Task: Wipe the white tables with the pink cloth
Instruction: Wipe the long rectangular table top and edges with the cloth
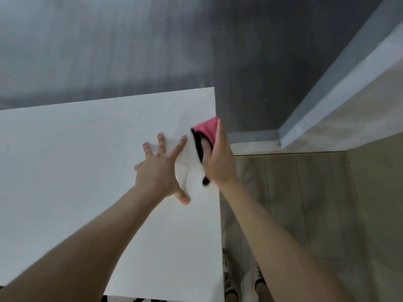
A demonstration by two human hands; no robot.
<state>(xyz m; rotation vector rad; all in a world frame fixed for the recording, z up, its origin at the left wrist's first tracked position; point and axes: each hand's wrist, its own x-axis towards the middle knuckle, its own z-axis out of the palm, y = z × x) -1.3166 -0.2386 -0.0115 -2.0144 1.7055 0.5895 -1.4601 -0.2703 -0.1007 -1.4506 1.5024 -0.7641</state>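
Right grip (218, 162) is closed on the pink cloth (207, 127), with one finger tucked into its fold. The cloth is on the white worktop (76, 171) at the right edge, with the far-right corner at 12 o'clock from it. Left grip (158, 171) is at 9 o'clock of the cloth, open, fingers spread, palm flat on the surface and holding nothing.

Step in hand, as I read it: wiping the right edge strip.
- Flatten the cloth; bunched like this, little of it touches.
- Run overlapping passes from the corner toward 6 o'clock, then work across to 9 o'clock.
- Move the bracing palm off any area before wiping it.

Unclear:
- Cloth is motion-blurred. The black band could be hem or underside; can't tell.
- Pale smear between the grips could be wet sheen or blur; can't tell.
- Worktop's left and near edges are cut off, and no other table is in view.
- Can't tell which areas are already wiped.
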